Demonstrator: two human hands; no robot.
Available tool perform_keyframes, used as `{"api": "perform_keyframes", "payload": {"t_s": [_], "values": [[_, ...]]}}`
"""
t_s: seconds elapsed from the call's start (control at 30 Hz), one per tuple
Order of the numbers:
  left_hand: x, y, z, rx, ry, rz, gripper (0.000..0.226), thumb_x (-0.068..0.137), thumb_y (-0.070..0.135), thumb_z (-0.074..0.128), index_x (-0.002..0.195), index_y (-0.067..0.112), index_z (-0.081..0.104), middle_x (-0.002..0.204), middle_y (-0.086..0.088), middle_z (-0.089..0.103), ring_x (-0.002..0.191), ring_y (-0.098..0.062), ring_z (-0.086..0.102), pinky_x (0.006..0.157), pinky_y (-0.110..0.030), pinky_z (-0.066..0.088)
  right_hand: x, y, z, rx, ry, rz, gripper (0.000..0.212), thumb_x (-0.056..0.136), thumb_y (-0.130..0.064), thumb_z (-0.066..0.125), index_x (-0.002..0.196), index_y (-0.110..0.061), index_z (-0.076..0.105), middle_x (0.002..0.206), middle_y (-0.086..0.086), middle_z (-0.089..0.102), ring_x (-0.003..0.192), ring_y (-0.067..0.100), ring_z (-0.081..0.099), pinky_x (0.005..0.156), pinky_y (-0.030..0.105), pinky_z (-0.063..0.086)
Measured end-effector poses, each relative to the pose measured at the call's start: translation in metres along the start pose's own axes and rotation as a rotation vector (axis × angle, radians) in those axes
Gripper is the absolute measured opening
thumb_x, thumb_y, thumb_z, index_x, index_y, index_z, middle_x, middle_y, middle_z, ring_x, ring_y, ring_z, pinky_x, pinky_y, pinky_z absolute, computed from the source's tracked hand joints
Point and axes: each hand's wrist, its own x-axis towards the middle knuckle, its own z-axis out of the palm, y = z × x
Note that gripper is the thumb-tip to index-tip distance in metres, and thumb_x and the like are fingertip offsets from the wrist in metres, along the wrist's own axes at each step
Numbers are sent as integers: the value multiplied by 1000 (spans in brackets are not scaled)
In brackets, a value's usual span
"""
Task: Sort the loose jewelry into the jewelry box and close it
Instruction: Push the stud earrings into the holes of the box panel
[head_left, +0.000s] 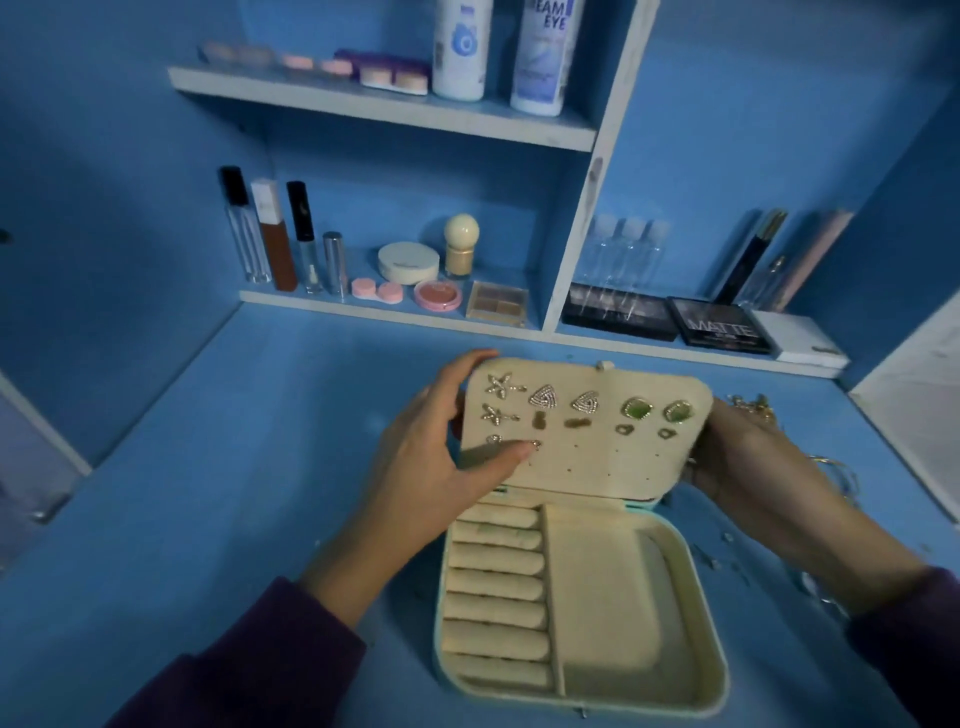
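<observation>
Left hand (436, 457): grips the left edge of the lid (597, 462), thumb laid flat on its inner face near the bottom left, fingers curled round the upper left corner. Right hand (743, 462): holds the right edge of the same lid, its fingers passing behind the panel and out of sight. Both wrists end in dark purple sleeves. Jewelry box (698, 577): open on the blue table (208, 493), between the two forearms, lid standing upright at the far side. Lid, cream inner face, pinned with earrings: a starfish pair (498, 385) stacked at the left, a triangle pair (544, 397) side by side, a green square pair (636, 409) at the right, two small hearts (623, 429) under the green ones, two small gold studs (540, 420) under the triangles, and two tiny pieces just beside the thumb, too small to tell apart. Base: a column of padded ring rolls (498, 587) on the left, one open compartment (608, 597) on the right. Loose jewelry: a gold chain (753, 405) on the table behind the right hand, thin gold hoops (836, 467) just right of that wrist, and small scattered bits (727, 561) near the box's right side. Shelf (363, 306) behind: lip gloss tubes (270, 234), a round compact (408, 262), a pink blush (438, 294), dark palettes (719, 327). Upper shelf: two white bottles (462, 47).
</observation>
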Motion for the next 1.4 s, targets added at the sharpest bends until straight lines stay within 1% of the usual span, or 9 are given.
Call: {"api": "perform_keyframes", "payload": {"t_s": [0.2, 0.33, 0.5, 0.67, 0.87, 1.0, 1.07, 1.23, 1.4], "values": [[4, -4, 6, -86, -25, -87, 66, 74, 40, 78, 121, 60, 35, 100, 19, 69, 86, 1, 62, 65, -8, 38, 0, 3, 6, -9, 112, -37, 45, 95, -44, 37, 107, -11, 65, 103, 15, 71, 100, 30, 65, 91, 43, 50], [2, -5, 5, -249, -57, -128, 56, 75, 52, 59, 128, 50, 43, 101, 15, 71, 92, -3, 66, 75, -18, 51, -8, 3, 9, -92, 134, -128, 36, 96, -36, 43, 101, -9, 66, 95, 18, 68, 83, 25, 63, 78, 37, 51], [2, -6, 0, -261, -42, -148, 46, 73, 53, 55, 117, 68, 47, 93, 11, 71, 85, -21, 64, 73, -30, 50, -16, 4, 0, -209, 198, -222, 16, 92, -16, 55, 104, -17, 66, 82, 4, 69, 78, 17, 66, 69, 25, 55], [2, -9, 0, -278, -46, -157, 48, 76, 49, 60, 121, 58, 50, 94, 12, 72, 87, -23, 64, 74, -33, 50, -29, 13, -24, -644, 374, -446, 19, 84, -10, 67, 85, -28, 67, 72, -12, 64, 67, 0, 57, 64, 12, 45], [3, -11, -2, -276, -56, -161, 49, 70, 55, 58, 116, 68, 48, 96, 15, 71, 96, -26, 63, 87, -51, 48, -45, 36, -42, -887, 419, -572, 21, 80, -3, 68, 79, -24, 70, 74, -10, 65, 77, 9, 54, 64, 9, 38], [4, -12, 0, -300, -56, -143, 49, 67, 53, 60, 114, 66, 51, 93, 19, 71, 89, -2, 65, 81, -27, 52, -57, 47, -45, -946, 402, -627, 19, 73, -6, 55, 78, -16, 71, 69, -7, 60, 72, 1, 48, 66, 2, 33], [5, -11, -1, -288, -52, -142, 47, 67, 53, 59, 110, 69, 52, 90, 20, 71, 86, 2, 64, 79, -22, 51, -61, 51, -45, -985, 400, -644, 20, 73, -6, 55, 78, -16, 71, 70, -8, 59, 71, 3, 46, 67, 4, 33], [5, -12, 0, -267, -33, -143, 42, 68, 53, 59, 106, 70, 54, 88, 18, 70, 84, -6, 60, 86, -42, 45, -67, 62, -47, -1092, 357, -646, 26, 75, -23, 46, 85, -20, 70, 80, -10, 60, 79, 15, 50, 66, 27, 41], [4, -11, 0, -266, -23, -136, 43, 69, 52, 59, 109, 65, 56, 91, 14, 71, 86, -11, 58, 88, -44, 44, -66, 66, -47, -1120, 460, -674, 30, 73, -22, 42, 87, -16, 68, 80, -6, 57, 81, 17, 47, 70, 26, 39]]}}
